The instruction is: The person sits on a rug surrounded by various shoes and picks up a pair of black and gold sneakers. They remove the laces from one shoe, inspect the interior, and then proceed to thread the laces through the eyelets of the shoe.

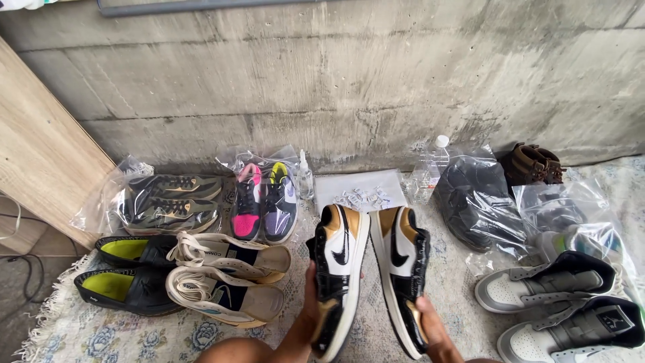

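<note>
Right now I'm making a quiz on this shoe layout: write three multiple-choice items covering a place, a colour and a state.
1. Where does the clear plastic spray bottle stand?
A. against the concrete wall
B. inside a sneaker
C. on the wooden board

2. What colours has the glossy patent sneaker in the left hand?
A. red and blue
B. black, white and gold
C. green

3. How is the pink and black sneaker kept?
A. boxed
B. hanging
C. inside a clear plastic bag

A: it stands upright at the wall's foot. B: toe white, heel gold, panels black. C: the bag's film surrounds it.
</note>
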